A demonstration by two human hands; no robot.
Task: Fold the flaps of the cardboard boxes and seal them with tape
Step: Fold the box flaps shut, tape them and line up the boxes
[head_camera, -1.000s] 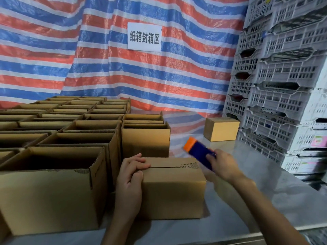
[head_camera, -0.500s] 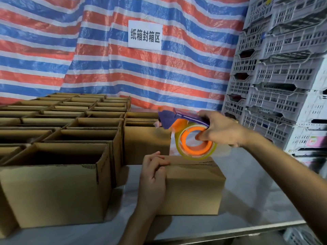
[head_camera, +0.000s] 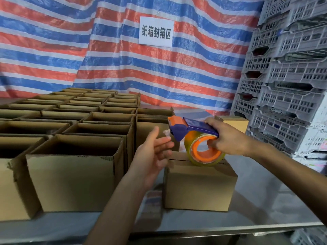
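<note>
Matt cardboard box [head_camera: 200, 184] on smooth metal table [head_camera: 256, 206] (dully reflective); glossy plastic dispenser [head_camera: 192, 127].

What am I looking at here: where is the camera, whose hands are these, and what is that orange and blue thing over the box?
There is no machine here. A person works with bare hands, and the single picture comes from a wide-angle camera worn on their head, looking forward and down.

The right hand grips a tape dispenser, blue with an orange hub. Its clear tape roll is right at the top of the closed box.

The left hand is open, with its fingers reaching toward the loose tape end at the dispenser's nose. I cannot tell whether they touch it.

The box stands on a steel table. To its left stand rows of open boxes. Behind hangs a striped tarp with a sign, and grey crates are stacked at the right.
</note>
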